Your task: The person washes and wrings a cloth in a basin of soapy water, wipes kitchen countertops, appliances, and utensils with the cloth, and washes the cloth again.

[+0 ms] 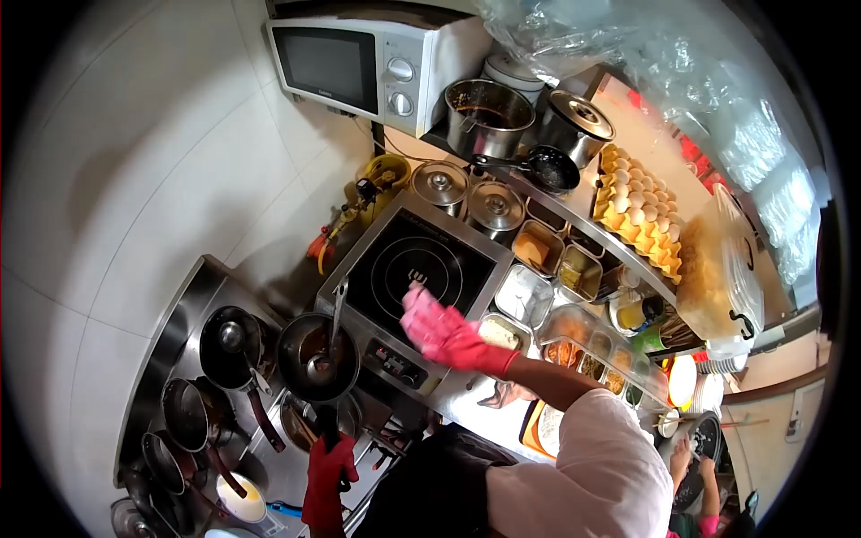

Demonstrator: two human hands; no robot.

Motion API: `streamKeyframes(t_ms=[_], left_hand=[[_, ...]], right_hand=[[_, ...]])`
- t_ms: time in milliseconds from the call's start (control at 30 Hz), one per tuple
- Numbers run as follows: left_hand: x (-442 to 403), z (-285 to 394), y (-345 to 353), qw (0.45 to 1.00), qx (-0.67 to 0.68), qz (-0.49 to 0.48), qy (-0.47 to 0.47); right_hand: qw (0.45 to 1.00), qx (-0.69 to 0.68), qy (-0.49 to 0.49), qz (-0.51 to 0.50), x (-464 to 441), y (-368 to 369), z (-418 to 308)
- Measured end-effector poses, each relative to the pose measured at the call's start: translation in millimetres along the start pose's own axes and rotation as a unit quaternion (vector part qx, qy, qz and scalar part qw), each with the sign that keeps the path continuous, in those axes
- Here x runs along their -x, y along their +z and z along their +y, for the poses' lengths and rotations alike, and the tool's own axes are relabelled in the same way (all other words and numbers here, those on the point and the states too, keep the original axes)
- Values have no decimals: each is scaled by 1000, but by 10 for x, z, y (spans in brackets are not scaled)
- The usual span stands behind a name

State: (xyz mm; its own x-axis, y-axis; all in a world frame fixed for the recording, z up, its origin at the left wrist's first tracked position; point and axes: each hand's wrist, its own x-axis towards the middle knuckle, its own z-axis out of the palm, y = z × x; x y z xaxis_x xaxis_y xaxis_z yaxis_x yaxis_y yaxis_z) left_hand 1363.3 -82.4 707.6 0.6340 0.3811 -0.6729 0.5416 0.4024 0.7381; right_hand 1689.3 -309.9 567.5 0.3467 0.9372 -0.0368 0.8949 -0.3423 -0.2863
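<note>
Your right hand [450,335], in a pink glove [484,355], is over the near part of the cooktop [378,257], its fingers bunched; whether they clamp anything, I cannot tell. Your left hand is out of view. The step looks like a reach across; going farther left calls for clearing the ladle [337,314] in the pan [294,345].

The flat black glass cooktop [421,251] bears pale concentric rings. Over it, the right hand [437,327] wears a pinkish-red rubber glove [475,351]. Left of the cooktop is a round black metal pan [300,344]; right, a moulded yellow egg tray [635,240].
</note>
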Motion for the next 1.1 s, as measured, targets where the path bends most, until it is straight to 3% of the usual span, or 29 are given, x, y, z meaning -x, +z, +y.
streamKeyframes(t_ms=[33, 133, 200, 300, 333, 433, 500, 633, 733, 867, 900, 967, 1100], left_hand=[[-16, 16, 12, 1000, 2, -3, 7], [30, 56, 1, 1000, 2, 0, 12], [68, 66, 2, 1000, 0, 7, 8], [164, 31, -17, 1000, -8, 24, 3], [174, -6, -30, 1000, 4, 25, 6], [226, -61, -39, 999, -1, 42, -8], [235, -84, -39, 999, 4, 42, -20], [276, -27, -84, 999, 9, 40, -31], [243, -66, -109, 998, 21, 54, -20], [212, -68, -114, 997, 26, 66, -11], [196, -62, -100, 997, 24, 70, -10], [159, -61, -70, 997, 15, 75, -10], [71, -40, 0, 997, 31, 68, -11]], right_hand=[[997, 76, -11, 1, -4, 72, -187], [996, 82, -38, 15, 13, 99, -1], [993, 63, -27, 101, -26, -90, 380], [931, 297, 155, 145, -43, -134, 1245], [952, 155, 214, 153, -44, -274, 1437], [948, 120, 260, 138, -158, -335, 1470], [959, 153, 215, 105, -135, -224, 1264], [998, 58, -17, -15, 45, -76, 470], [993, -20, -111, -45, -37, -143, -12], [987, 10, -157, -22, -748, -93, -188], [988, 33, -144, -48, -1031, -217, -306], [990, 32, -129, 47, -1554, 22, -276], [994, -1, -41, 106, -2310, 171, -324]])
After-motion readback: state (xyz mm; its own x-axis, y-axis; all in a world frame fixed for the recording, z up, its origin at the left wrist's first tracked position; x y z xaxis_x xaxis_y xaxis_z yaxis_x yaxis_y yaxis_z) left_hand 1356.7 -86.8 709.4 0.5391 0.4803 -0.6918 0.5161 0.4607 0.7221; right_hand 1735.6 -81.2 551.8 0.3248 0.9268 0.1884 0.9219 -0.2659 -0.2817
